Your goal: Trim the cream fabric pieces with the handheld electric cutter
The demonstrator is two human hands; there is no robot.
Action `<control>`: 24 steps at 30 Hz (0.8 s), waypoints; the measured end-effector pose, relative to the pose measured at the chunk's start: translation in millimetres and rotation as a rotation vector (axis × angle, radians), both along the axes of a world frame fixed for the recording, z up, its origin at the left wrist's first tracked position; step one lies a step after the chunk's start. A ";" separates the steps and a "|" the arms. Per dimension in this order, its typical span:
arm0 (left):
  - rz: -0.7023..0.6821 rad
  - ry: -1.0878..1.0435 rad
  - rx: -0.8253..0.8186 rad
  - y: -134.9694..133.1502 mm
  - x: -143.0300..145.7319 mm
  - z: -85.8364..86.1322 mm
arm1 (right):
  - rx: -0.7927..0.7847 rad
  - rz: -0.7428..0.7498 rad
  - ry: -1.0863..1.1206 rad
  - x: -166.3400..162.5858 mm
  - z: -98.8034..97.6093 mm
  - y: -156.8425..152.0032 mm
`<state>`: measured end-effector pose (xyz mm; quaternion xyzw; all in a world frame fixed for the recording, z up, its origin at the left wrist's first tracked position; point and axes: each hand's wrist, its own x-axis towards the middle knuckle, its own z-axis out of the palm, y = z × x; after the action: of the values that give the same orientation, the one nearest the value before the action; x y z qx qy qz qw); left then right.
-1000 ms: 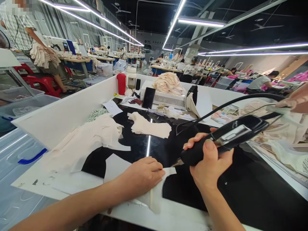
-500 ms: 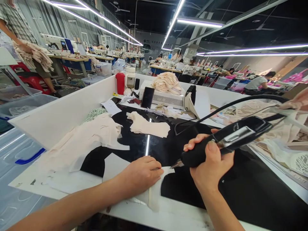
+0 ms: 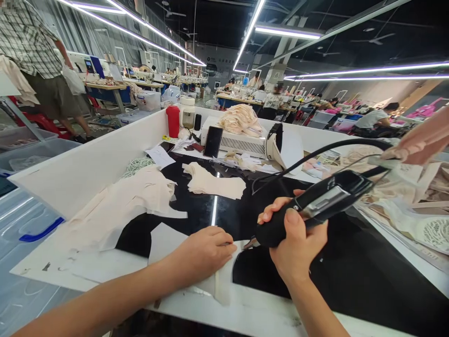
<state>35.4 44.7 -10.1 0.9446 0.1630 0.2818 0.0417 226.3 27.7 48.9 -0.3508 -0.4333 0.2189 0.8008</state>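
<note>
My right hand grips a black corded handheld electric cutter. Its metal tip points down left and meets the edge of a thin white fabric piece. With curled fingers, my left hand presses that piece onto the table close to the tip; what lies under the palm is hidden. A paler white sheet shows left of the hand. Beyond, a stack of cream fabric cutouts lies on the black tabletop. A larger pile of cream pieces spreads at the left.
Another person's hand is by the black cord at the right, above heaped fabric. At the back stand a phone, a red container and a white box. A person in checked shirt stands far left.
The cutter and my right hand have moved a little left, its tip now at the fabric edge. My left hand stays nearly still. The person at far left has turned and shifted.
</note>
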 end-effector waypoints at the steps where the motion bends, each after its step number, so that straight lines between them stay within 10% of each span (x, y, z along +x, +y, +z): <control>1: 0.001 -0.006 -0.003 0.1 -0.1 -0.6 | 0.000 -0.005 0.008 1.0 1.0 0.2; 24: 0.018 0.033 0.060 -6.8 -3.9 2.8 | 0.002 -0.095 -0.019 8.1 -1.1 -6.3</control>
<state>31.6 37.9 -7.3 0.9484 0.1636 0.2715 0.0082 234.4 21.4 47.8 -0.3723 -0.4242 0.1769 0.8063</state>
